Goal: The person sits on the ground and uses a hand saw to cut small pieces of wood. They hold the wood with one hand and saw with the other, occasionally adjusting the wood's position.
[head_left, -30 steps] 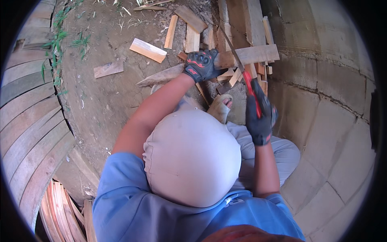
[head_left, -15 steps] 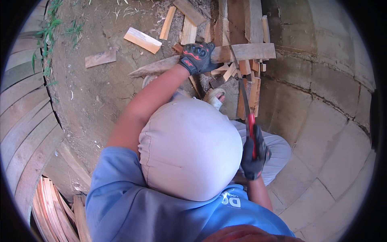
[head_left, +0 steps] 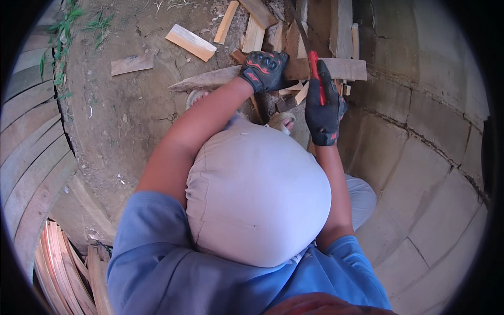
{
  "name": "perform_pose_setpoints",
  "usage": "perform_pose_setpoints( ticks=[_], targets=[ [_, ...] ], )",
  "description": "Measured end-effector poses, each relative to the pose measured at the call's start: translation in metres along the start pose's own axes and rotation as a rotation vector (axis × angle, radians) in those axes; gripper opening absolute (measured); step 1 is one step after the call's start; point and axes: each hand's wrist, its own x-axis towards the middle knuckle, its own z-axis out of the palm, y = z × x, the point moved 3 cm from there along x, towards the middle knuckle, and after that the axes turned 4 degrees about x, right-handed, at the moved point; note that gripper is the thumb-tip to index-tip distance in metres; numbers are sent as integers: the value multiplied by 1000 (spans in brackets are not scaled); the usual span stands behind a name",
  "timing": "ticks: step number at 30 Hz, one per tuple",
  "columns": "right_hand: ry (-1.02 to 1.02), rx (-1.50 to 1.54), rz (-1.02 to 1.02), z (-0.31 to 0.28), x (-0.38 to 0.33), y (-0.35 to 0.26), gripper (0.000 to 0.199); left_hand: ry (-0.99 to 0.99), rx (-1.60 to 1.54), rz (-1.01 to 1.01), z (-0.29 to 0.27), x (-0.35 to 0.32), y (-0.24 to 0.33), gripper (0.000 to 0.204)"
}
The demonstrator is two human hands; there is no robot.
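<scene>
A long wooden plank point(head_left: 349, 69) lies crosswise in front of me over a pile of other wood, its pointed end to the left. My left hand point(head_left: 265, 71), in a black glove with red trim, grips it near the middle; some fingers are hidden behind the wood. My right hand point(head_left: 324, 107), gloved the same way, is closed round the red handle of a handsaw point(head_left: 314, 59). The saw's dark blade points away from me past the plank's far edge, right of my left hand. Whether its teeth touch the wood I cannot tell.
Wood offcuts point(head_left: 191, 43) are scattered on the dirt ground ahead. More boards point(head_left: 342, 29) lie beyond the plank. Concrete blocks point(head_left: 420, 173) line the right side, weathered slats point(head_left: 31, 152) the left. Long strips of wood point(head_left: 58, 262) stand at lower left. My sandalled foot point(head_left: 282, 122) is close below the plank.
My right hand has pushed the saw forward, away from my body, so its handle has come up to the plank. My left hand keeps its grip on the plank.
</scene>
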Motion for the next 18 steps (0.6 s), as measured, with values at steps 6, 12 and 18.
perform_pose_setpoints(
  ticks=[6,12,18],
  targets=[
    [-151,-169,-32,-114,-176,8,45,87,32,-16,-18,0,-4,82],
    [-156,-229,-13,-144,-215,-20,45,126,51,-5,-8,-4,-4,79],
    [-1,-58,-42,3,8,0,42,119,50,15,-4,5,-7,75]
  ],
)
